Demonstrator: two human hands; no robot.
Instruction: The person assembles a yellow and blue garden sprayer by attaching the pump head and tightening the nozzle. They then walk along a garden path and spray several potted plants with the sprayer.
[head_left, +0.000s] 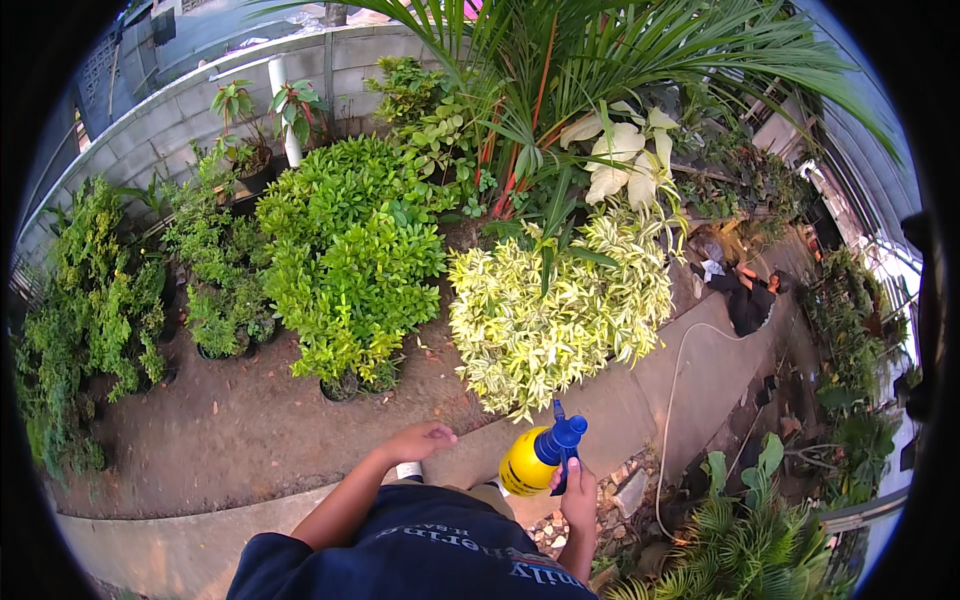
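My right hand (pixel 577 492) is wrapped round the blue handle of a pump sprayer (pixel 526 464). It has a round yellow tank and a blue head, and is held upright, slightly tilted, in front of my body. Its blue nozzle (pixel 558 409) points forward at the near edge of a bushy cluster of yellow-and-green variegated plants (pixel 550 315). My left hand (pixel 422 441) hangs in the air left of the sprayer, holding nothing, its fingers loosely stretched out and apart from any plant.
Bright green potted shrubs (pixel 350 250) stand to the left, with darker bushes (pixel 95 300) beyond. A concrete path (pixel 690 370) carries a pale hose (pixel 668 420). Another person (pixel 750 300) sits low on the right. Behind runs a block wall (pixel 350 75), and a tall palm (pixel 560 80) rises there.
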